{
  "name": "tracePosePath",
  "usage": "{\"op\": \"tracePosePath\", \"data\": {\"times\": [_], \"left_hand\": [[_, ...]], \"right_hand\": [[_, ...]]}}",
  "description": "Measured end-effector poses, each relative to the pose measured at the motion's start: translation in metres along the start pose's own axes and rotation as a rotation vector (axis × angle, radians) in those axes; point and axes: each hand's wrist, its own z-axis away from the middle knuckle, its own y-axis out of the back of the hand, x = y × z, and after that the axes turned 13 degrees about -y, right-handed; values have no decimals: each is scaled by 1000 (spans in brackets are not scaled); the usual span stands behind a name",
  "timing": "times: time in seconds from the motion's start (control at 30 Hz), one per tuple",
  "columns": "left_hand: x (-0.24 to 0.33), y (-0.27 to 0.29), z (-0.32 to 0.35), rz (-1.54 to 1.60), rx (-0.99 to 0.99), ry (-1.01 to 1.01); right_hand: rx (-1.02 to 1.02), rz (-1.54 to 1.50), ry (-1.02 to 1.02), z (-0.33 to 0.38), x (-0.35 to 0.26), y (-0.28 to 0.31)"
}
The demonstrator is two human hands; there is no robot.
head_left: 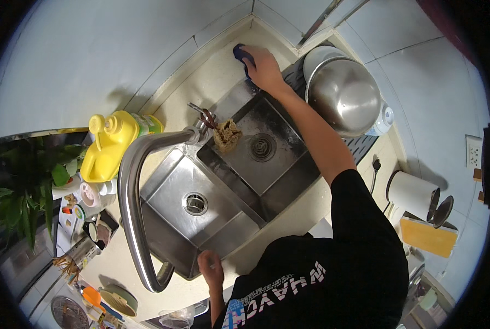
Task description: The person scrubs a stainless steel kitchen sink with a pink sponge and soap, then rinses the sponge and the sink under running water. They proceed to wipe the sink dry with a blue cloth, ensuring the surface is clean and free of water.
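Observation:
My right arm stretches over the sink to the far counter corner, where my right hand (263,68) presses a dark blue cloth (239,53) against the pale countertop (215,68). The fingers are closed over the cloth, which shows mostly at their left side. Near the front edge of the left sink basin (168,183), my left hand (210,267) hangs loosely curled, and nothing shows in it. Between the hands lies a steel double sink, its right basin (280,159) wet. A brown scrubbing pad (227,135) hangs by the faucet base.
A tall curved steel faucet (129,203) arches over the left side. The yellow jug (110,145) stands behind it, beside a leafy plant (20,186). At the right, a large steel bowl (346,96) rests on a dark drying mat (362,147). A white canister (412,194) stands farther right.

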Motion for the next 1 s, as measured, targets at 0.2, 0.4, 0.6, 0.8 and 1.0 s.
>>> {"op": "tracePosePath", "data": {"times": [0.2,0.4,0.6,0.8,1.0], "left_hand": [[11,-31,8,-13,-95,-59],[16,-43,1,-118,-59,-107],[-56,-66,31,-170,-40,-224],[-54,-75,40,-409,-71,-346],[-47,-75,24,-588,-106,-602]], "right_hand": [[-85,188,170,-9,-23,-37],[-344,233,195,-20,-26,-8],[-344,155,498,-17,-47,-49],[-761,34,615,-5,-61,-21],[-589,-73,607,-23,-98,-76]]}}
